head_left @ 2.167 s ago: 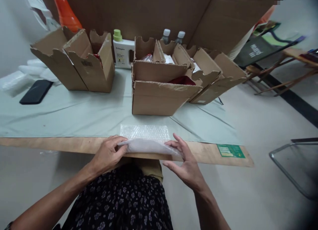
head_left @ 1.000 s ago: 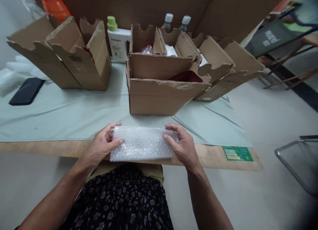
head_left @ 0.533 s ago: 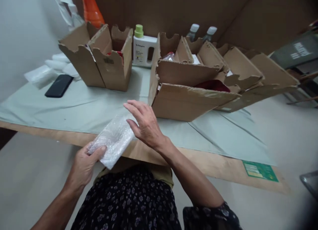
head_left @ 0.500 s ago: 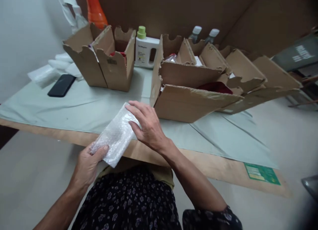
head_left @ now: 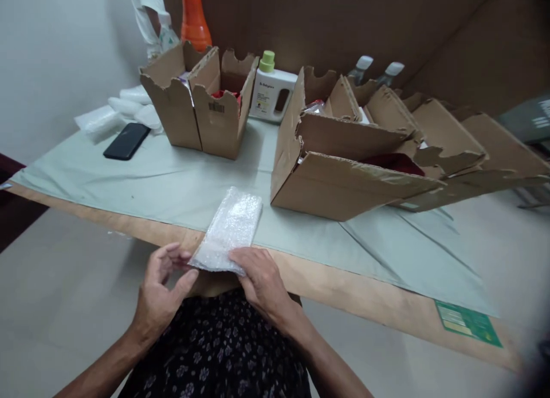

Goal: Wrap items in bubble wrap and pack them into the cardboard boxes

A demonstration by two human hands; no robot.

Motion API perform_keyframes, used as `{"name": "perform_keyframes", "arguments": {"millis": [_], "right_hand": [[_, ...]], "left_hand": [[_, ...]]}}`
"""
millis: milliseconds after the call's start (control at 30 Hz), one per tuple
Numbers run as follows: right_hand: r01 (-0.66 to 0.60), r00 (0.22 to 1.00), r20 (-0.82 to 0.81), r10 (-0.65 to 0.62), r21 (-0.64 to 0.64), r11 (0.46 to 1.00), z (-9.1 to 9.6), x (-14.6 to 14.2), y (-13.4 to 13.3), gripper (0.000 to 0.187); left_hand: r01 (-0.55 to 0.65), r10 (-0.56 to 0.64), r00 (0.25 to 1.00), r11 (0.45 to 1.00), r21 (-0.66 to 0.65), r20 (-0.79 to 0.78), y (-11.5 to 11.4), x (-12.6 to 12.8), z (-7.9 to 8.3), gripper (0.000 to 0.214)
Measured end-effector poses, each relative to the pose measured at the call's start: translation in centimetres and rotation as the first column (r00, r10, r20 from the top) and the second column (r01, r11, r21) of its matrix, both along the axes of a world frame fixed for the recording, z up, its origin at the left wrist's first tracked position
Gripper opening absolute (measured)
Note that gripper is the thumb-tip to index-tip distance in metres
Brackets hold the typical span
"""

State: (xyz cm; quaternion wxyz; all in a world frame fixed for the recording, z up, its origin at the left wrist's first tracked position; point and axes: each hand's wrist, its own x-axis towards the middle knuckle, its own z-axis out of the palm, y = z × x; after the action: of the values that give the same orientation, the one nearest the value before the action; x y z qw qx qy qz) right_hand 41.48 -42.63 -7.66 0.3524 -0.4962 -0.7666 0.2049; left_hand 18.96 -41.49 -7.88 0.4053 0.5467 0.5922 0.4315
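A flat, clear bubble-wrap pouch [head_left: 232, 226] slants over the front edge of the table, its near end pointing at my body. My right hand [head_left: 264, 278] grips the pouch at its near right corner, thumb below and fingers on top. At the near left corner is my left hand [head_left: 165, 278], its fingers curved and apart from the thumb, with nothing held between them. Whether anything lies inside the pouch, I cannot tell.
Cardboard boxes [head_left: 318, 186] with cut edges stand at the right, others [head_left: 219, 129] at the back left. Between them is a white bottle [head_left: 270, 94] with a green cap. A black phone [head_left: 126, 141] lies near white wrapped packs [head_left: 98, 123]. Pale cloth [head_left: 172, 186] covers the table.
My right hand has moved from the pouch's far end to its near right corner. My left hand has let go and opened. The pouch has turned more upright in view.
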Motion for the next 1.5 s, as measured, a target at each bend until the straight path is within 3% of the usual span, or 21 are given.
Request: {"name": "perform_keyframes", "arguments": {"millis": [100,167,200,267,333,433,500,533,600,667,733,833,900,967,1067,1167,1233,1300,1400,1500], "right_hand": [[0.032,0.983,-0.173,-0.052,-0.116,0.993,0.4,0.7,0.3,0.025],[0.038,0.972,-0.222,-0.077,-0.174,0.984,0.5,0.8,0.6,0.022],[0.042,0.968,-0.234,-0.088,-0.197,0.98,0.5,0.8,0.7,0.021],[0.065,0.96,-0.253,-0.124,-0.23,0.971,0.4,0.7,0.9,0.022],[0.167,0.949,-0.237,-0.208,-0.184,0.969,0.3,0.8,0.7,0.026],[0.33,0.942,-0.109,-0.318,0.12,0.936,0.6,0.9,0.0,0.033],[0.246,0.961,0.057,-0.272,0.282,0.928,0.9,1.1,-0.1,0.034],[0.163,0.964,0.156,-0.216,0.294,0.942,1.0,1.1,0.0,0.034],[0.024,0.94,0.325,-0.102,0.235,0.972,0.8,1.3,0.7,0.033],[-0.019,0.916,0.397,-0.054,0.177,0.984,0.5,1.3,1.8,0.03],[-0.009,0.923,0.381,-0.051,0.154,0.988,0.5,1.4,2.6,0.025],[0.002,0.953,0.301,-0.028,0.085,0.996,1.5,1.6,3.2,0.022],[-0.005,0.971,0.237,0.009,-0.018,1.0,2.6,1.8,3.4,0.021],[-0.004,0.984,0.173,0.029,-0.141,0.99,3.4,2.1,3.6,0.023],[0.044,0.993,0.119,-0.019,-0.207,0.977,3.5,2.6,4.1,0.027],[0.138,0.978,0.164,-0.13,-0.043,0.989,3.0,2.7,4.4,0.031],[0.148,0.953,0.25,-0.17,0.103,0.983,2.6,2.6,4.5,0.036],[0.09,0.92,0.361,-0.15,0.178,0.98,2.3,2.3,4.7,0.038],[0.022,0.872,0.48,-0.092,0.15,0.988,1.8,2.0,5.4,0.038],[0.071,0.887,0.451,-0.104,0.09,0.993,1.2,2.1,6.5,0.037]], "left_hand": [[0.261,-0.168,0.934,0.923,0.283,-0.316,1.2,-0.5,0.6,0.074],[0.41,-0.266,0.876,0.851,0.329,-0.403,2.6,0.2,1.0,0.055],[0.432,-0.284,0.866,0.839,0.329,-0.412,3.3,0.7,1.1,0.04],[0.406,-0.274,0.871,0.87,0.282,-0.408,4.6,1.7,1.1,0.022],[0.348,-0.259,0.882,0.921,0.173,-0.395,5.6,2.3,1.0,0.023],[0.312,-0.276,0.887,0.949,0.039,-0.371,6.4,2.7,0.8,0.031],[0.307,-0.282,0.883,0.952,0.006,-0.376,6.8,2.8,0.8,0.033],[0.309,-0.287,0.877,0.951,-0.006,-0.386,6.9,2.9,0.8,0.034],[0.321,-0.306,0.859,0.946,-0.034,-0.411,7.2,2.9,0.8,0.035],[0.328,-0.302,0.841,0.945,-0.021,-0.449,7.2,2.8,0.8,0.036],[0.336,-0.235,0.833,0.934,0.121,-0.5,6.9,2.6,0.9,0.041],[0.441,-0.161,0.8,0.81,0.386,-0.578,6.0,1.9,1.2,0.056],[0.559,-0.228,0.757,0.713,0.424,-0.613,5.6,1.6,1.4,0.055],[0.613,-0.312,0.738,0.681,0.4,-0.599,5.8,1.6,1.6,0.041],[0.575,-0.356,0.768,0.75,0.327,-0.533,6.9,2.1,1.7,0.026],[0.502,-0.37,0.797,0.846,0.181,-0.478,8.7,2.9,1.6,0.03],[0.46,-0.359,0.809,0.879,0.123,-0.465,9.8,3.3,1.5,0.033],[0.434,-0.319,0.813,0.89,0.141,-0.487,10.5,3.5,1.2,0.034],[0.344,-0.202,0.844,0.914,0.214,-0.496,10.5,3.4,1.0,0.036],[0.148,-0.077,0.943,0.968,0.201,-0.325,9.2,2.7,1.3,0.039]]}}
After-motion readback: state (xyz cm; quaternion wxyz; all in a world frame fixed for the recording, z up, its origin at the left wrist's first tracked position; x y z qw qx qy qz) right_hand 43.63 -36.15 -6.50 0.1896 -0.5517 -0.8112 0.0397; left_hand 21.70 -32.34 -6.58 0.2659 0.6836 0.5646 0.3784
